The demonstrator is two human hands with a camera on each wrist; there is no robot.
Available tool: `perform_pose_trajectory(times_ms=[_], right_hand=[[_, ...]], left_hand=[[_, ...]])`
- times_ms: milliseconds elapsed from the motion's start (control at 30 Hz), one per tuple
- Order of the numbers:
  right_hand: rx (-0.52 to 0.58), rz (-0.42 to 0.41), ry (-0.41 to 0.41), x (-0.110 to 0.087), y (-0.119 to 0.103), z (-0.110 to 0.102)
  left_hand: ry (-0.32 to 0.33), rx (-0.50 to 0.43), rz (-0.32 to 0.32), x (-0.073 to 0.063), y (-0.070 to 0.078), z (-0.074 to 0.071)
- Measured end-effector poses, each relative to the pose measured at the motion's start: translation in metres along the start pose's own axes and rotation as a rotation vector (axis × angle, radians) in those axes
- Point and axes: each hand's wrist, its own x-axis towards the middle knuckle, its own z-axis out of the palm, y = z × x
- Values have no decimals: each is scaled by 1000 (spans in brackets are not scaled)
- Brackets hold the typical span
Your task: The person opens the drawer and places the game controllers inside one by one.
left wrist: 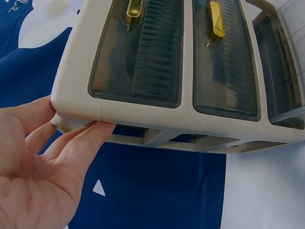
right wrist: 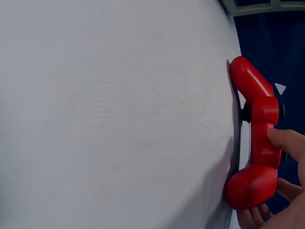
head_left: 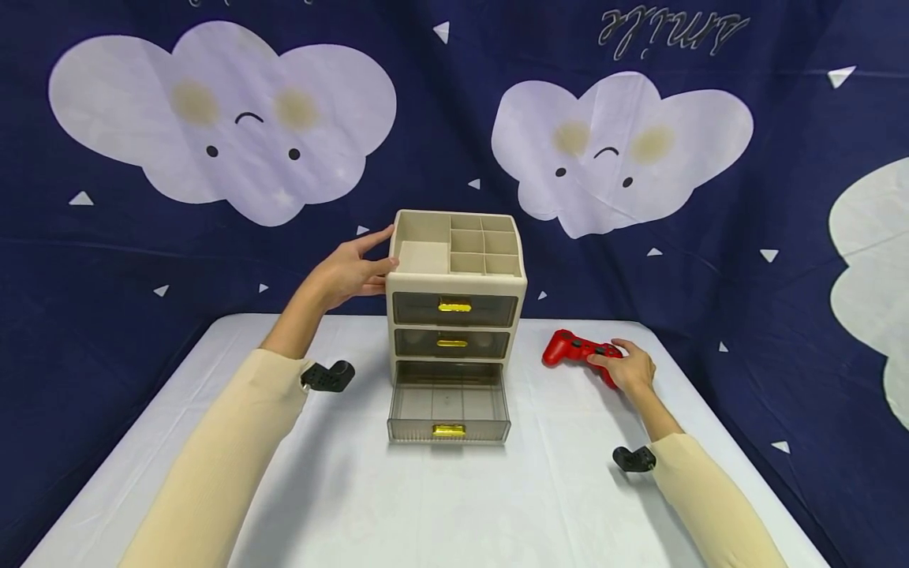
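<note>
A cream desktop drawer organizer stands on the table, with dark see-through drawers and gold handles. Its bottom drawer is pulled out, and no object shows inside. My left hand holds the organizer's upper left edge, thumb at the top rim and fingers against the side. The left wrist view shows that hand's fingers touching the side wall. To the right of the organizer, a red game controller is gripped at its right end by my right hand. In the right wrist view the controller appears close to the tabletop.
Open compartments divide the organizer's top. A white cloth covers the table. Behind it hangs a dark blue curtain with cloud faces and small white triangles. Black wrist cameras sit at both sleeves.
</note>
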Motion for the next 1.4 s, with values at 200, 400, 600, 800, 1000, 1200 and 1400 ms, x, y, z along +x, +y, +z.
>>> perform_pose_trajectory(times_ms=[200,400,600,800,1000,1200,1400], right_hand=[[-1,-15,-27,-3,1,-2],[1,5,-73,-3,2,-2],[-20,19,-120,-3,2,-4],[-59,11,-184,0,3,-5],[-93,-35,-174,-1,5,-3],[-104,-79,-121,-6,4,-1],[-87,-101,-68,-12,2,-1]], left_hand=[[-2,0,-6,0,0,-1],[3,1,-11,-1,1,-1],[0,10,-3,-1,1,-1],[-1,12,-1,-2,1,-1],[-1,18,1,-2,2,-1],[-1,16,3,-2,2,-1],[-2,18,6,-2,2,0]])
